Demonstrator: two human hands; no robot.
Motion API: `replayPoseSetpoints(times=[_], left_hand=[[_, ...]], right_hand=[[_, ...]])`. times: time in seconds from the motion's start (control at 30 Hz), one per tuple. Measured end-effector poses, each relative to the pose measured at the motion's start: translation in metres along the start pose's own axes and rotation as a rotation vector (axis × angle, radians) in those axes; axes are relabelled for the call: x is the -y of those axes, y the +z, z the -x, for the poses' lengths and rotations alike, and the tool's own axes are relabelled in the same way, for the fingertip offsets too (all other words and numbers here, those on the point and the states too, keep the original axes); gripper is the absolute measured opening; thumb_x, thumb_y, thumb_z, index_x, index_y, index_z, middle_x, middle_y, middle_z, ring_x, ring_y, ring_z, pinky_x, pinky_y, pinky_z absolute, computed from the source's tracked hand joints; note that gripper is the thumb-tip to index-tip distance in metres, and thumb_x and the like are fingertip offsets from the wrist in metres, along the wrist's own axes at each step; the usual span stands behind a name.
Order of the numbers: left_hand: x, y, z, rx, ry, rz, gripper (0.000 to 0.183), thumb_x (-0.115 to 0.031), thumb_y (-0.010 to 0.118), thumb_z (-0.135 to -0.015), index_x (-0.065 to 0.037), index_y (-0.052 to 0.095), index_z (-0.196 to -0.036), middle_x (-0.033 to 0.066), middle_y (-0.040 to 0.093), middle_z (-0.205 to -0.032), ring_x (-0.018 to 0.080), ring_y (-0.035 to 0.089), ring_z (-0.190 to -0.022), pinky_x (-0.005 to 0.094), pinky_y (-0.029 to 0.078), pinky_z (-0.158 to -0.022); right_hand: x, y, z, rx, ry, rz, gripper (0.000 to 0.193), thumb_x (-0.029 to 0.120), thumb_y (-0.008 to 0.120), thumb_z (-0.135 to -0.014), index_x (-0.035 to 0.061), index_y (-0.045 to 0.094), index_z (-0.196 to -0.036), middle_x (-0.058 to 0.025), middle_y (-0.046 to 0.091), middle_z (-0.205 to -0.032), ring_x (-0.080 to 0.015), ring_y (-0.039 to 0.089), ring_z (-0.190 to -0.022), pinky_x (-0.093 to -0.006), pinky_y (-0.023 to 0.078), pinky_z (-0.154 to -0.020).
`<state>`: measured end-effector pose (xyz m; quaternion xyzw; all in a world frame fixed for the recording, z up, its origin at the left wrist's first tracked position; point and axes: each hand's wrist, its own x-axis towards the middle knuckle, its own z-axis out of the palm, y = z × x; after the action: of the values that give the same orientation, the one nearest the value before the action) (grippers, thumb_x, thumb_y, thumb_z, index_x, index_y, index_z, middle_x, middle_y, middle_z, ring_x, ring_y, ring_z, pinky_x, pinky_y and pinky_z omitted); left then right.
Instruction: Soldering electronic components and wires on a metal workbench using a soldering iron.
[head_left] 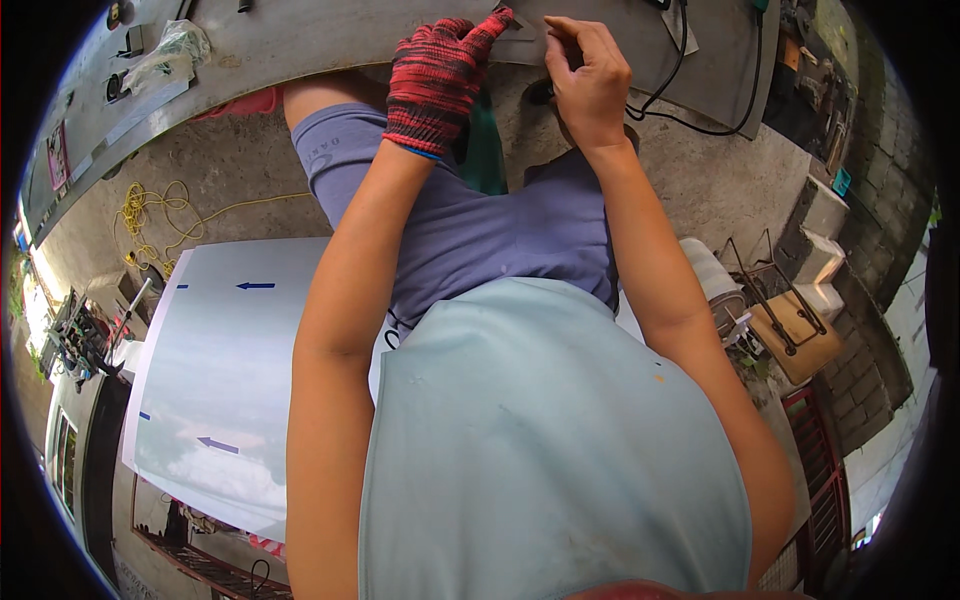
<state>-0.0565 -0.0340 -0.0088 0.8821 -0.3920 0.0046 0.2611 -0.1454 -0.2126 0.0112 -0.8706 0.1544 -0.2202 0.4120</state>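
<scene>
My left hand (437, 82) wears a red and black knitted glove with a blue cuff edge. It is over the near edge of the grey metal table (300, 45), its fingers drawn together toward a dark tip at the far right end. Whatever they pinch there is too small to make out. A little to the right, my bare right hand (590, 75) has its thumb and fingers curled together; anything between them does not show. Between the two hands, a small flat grey piece (515, 32) lies on the tabletop.
A clear plastic bag (172, 55) sits on the table's left part. Black cable (690, 128) loops off its right side. Yellow cord (150, 212) lies tangled on the floor at left. Beside me are a pale sheet with blue arrows (220, 350) and, at right, a tan-seated chair (795, 335).
</scene>
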Motion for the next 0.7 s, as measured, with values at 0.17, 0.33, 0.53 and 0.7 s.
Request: replayPoseSetpoints(times=[0.17,0.33,0.53,0.7], left_hand=[[0.000,-0.001,-0.002,-0.018,0.011,0.007,0.052,-0.015,0.071,-0.091,-0.032,0.066,-0.140,0.0113,0.072,-0.101,0.0346,0.069,-0.089,0.0482,0.057,-0.076],[-0.002,0.003,0.003,0.009,-0.028,0.012,0.055,-0.011,0.071,-0.089,-0.030,0.066,-0.140,0.0115,0.071,-0.097,0.0342,0.068,-0.084,0.0476,0.056,-0.073],[-0.004,-0.005,0.001,-0.006,-0.003,0.072,0.057,-0.007,0.069,-0.086,-0.027,0.067,-0.139,0.0112,0.063,-0.080,0.0347,0.064,-0.073,0.0486,0.052,-0.064],[-0.005,-0.010,0.002,0.194,-0.063,0.091,0.065,-0.011,0.066,-0.086,-0.032,0.059,-0.148,0.0077,0.063,-0.093,0.0302,0.065,-0.084,0.0455,0.053,-0.076]], right_hand=[[-0.003,-0.010,-0.005,-0.008,-0.033,0.091,0.021,-0.003,0.072,-0.087,0.0048,0.077,-0.106,-0.0102,0.073,-0.098,-0.0255,0.073,-0.087,-0.0348,0.058,-0.079],[0.009,-0.018,-0.012,0.022,0.017,0.055,0.020,-0.003,0.072,-0.088,0.0042,0.077,-0.106,-0.0091,0.072,-0.099,-0.0229,0.071,-0.085,-0.0335,0.057,-0.078],[0.016,-0.023,-0.021,0.146,0.097,0.046,0.018,-0.002,0.072,-0.090,0.0028,0.076,-0.108,-0.0102,0.072,-0.101,-0.0220,0.070,-0.085,-0.0324,0.056,-0.078],[0.017,-0.019,-0.032,0.184,0.104,0.037,0.019,-0.003,0.072,-0.090,0.0020,0.076,-0.108,-0.0106,0.073,-0.101,-0.0217,0.071,-0.088,-0.0318,0.056,-0.079]])
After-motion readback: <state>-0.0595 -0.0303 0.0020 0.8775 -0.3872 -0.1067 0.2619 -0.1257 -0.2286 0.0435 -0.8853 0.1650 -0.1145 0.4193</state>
